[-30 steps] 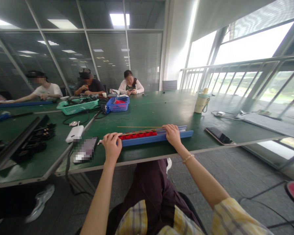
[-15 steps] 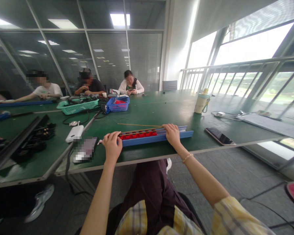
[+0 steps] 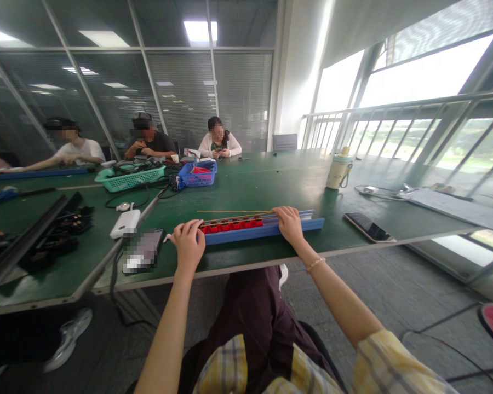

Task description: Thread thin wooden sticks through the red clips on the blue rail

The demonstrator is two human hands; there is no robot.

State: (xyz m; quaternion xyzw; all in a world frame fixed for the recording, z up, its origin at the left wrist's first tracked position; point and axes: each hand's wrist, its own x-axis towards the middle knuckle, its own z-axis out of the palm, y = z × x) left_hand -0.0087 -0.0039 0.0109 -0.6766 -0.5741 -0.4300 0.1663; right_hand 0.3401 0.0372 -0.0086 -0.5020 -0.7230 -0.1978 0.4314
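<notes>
A long blue channel lies near the table's front edge, with several red pieces in a row inside its left and middle part. My left hand is closed round the channel's left end, thumb on the near side. My right hand grips the channel right of the red pieces, its fingers over the far wall. Two thin yellow strands run along here: one over the red pieces between my hands, the other reaching left from my right fingertips behind the channel. What lies under my fingers is hidden.
A phone lies right, a bottle beyond it. Left are another phone, a white device and black parts. Green and blue baskets stand further back. Several people sit across the table.
The free left end of the rear yellow strand has dropped slightly and now lies nearly level. Both my hands and the blue channel stay in place.
</notes>
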